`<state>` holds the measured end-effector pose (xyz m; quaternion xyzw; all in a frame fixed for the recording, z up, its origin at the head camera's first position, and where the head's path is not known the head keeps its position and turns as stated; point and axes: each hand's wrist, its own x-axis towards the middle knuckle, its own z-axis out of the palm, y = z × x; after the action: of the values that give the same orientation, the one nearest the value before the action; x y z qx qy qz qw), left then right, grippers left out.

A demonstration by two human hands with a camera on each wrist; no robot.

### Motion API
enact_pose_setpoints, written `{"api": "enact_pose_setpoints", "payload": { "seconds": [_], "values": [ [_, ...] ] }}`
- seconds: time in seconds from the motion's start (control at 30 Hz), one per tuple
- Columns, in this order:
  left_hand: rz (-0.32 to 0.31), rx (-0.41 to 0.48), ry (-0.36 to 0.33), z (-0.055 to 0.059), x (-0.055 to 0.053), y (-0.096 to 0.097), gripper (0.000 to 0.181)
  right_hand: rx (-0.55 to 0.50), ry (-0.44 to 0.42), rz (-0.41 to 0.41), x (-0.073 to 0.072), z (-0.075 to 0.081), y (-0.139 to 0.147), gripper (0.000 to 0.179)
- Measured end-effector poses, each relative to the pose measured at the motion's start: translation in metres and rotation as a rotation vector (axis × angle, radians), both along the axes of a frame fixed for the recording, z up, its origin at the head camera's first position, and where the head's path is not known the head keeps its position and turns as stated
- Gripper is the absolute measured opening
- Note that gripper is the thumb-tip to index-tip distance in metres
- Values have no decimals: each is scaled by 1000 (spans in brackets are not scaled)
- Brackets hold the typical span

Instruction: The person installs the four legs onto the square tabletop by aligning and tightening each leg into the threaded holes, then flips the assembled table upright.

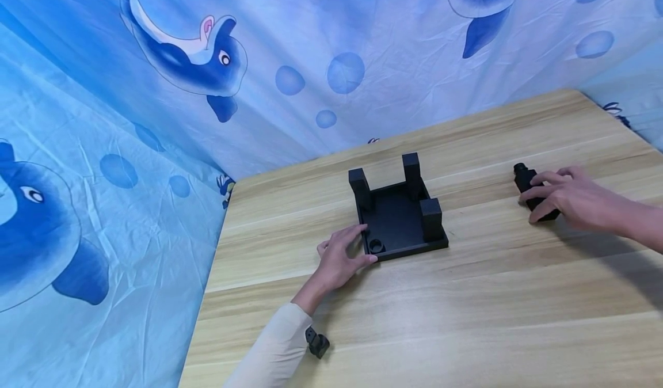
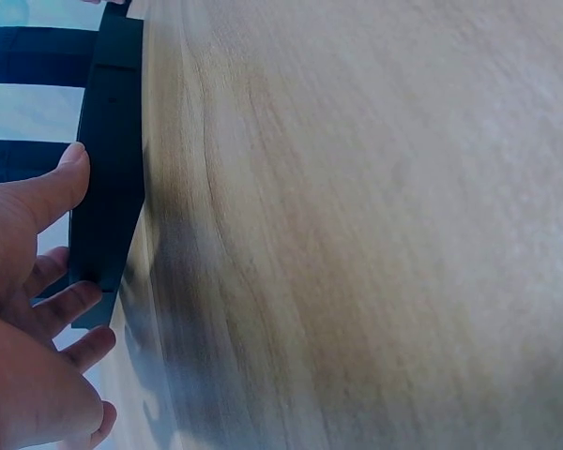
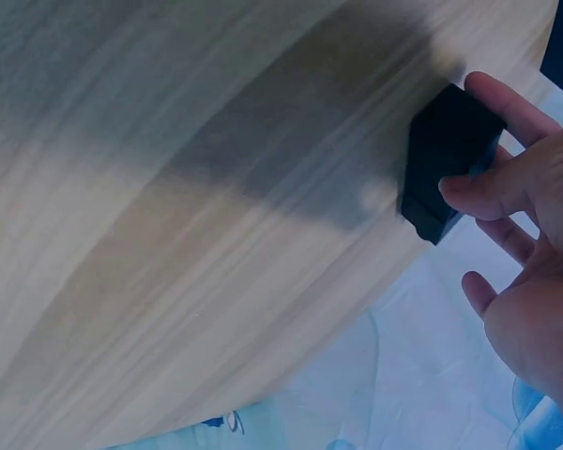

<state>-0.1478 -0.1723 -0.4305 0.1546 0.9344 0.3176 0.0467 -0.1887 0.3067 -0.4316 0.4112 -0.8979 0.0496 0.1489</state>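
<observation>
A square black toy tabletop (image 1: 388, 218) lies upside down on the wooden table, with three block-like legs (image 1: 411, 172) standing up from its corners. Its near-left corner carries a round socket (image 1: 376, 246) and no leg. My left hand (image 1: 338, 259) holds that corner, thumb on the near edge and fingers along the left side. To the right, my right hand (image 1: 577, 201) grips a loose black table leg (image 1: 524, 176) with a narrow round end, which lies on or just above the wood. In the right wrist view, the thumb presses one face of the leg (image 3: 450, 141).
The wooden table (image 1: 466, 319) ends at the left and back against blue curtains (image 1: 290, 25) printed with dolphins and bubbles. A small black camera mount (image 1: 317, 342) sits at the left wrist.
</observation>
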Motion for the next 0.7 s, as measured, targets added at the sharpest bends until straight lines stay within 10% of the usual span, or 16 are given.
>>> {"api": "enact_pose_setpoints", "payload": {
  "seconds": [0.7],
  "values": [
    [5,-2,-4,-1,0,-1,69,-122,34,81,-2,-7,-1,73]
  ]
}}
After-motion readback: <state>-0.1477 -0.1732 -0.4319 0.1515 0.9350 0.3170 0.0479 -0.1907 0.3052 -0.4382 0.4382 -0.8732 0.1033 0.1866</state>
